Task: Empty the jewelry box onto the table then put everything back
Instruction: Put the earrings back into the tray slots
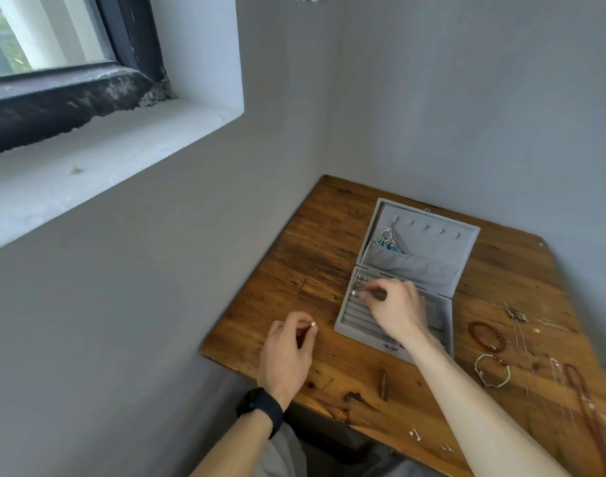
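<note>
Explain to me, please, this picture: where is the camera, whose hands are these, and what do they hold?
There is no machine here: a person works with bare hands, and the one picture comes from a camera worn on the head, looking down. The left hand, with a dark band on the wrist, pinches a small pearl-like stud above the wooden table. The right hand reaches into the open grey jewelry box; its fingers meet over the slotted rows, but whether they hold something is too small to tell. One dangling earring hangs in the lid. Right of the box lie a red bead bracelet, a white bracelet and a long necklace.
</note>
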A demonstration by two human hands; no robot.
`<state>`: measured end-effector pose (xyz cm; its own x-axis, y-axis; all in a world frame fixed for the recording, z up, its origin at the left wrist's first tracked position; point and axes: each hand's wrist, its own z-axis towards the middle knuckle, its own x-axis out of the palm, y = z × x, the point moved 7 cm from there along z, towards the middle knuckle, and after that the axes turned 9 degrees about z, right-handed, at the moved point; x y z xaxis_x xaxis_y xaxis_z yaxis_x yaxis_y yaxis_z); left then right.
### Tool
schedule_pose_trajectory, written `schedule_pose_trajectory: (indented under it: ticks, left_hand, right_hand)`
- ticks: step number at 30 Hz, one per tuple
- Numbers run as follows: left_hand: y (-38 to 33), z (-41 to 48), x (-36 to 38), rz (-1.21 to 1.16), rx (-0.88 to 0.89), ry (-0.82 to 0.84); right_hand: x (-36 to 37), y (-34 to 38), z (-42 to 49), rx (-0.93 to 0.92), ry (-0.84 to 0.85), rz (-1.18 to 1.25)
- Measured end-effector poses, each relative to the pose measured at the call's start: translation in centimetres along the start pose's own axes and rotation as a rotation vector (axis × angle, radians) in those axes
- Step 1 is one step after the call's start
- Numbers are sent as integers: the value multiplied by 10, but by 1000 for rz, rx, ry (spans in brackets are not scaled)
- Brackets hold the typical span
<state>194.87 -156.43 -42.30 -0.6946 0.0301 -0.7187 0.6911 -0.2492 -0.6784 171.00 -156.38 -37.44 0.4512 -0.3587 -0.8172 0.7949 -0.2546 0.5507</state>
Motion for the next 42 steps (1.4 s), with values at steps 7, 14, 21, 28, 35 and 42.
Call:
schedule_pose_trajectory:
  ticks: [7,14,21,28,35,42]
  left_hand:
    - [-41,50,-8,38,170,60]
    - [-109,82,26,395,520,80]
    - [-114,81,41,512,582,78]
    - [-119,78,46,534,574,81]
    - [-117,79,45,571,562,59]
    - [-114,72,46,605,699,37]
  right_hand:
    - [-31,-53,-64,-48,-161,-44]
    - [-18,-70,-85,-58,-138,-70]
    - [-19,-72,-89,-83,-210,-65]
    - [-18,-73,-92,-78,-204,-24]
    - [-18,-73,-91,-68,-179,-26]
    - [-19,-72,-93,-87,-217,-38]
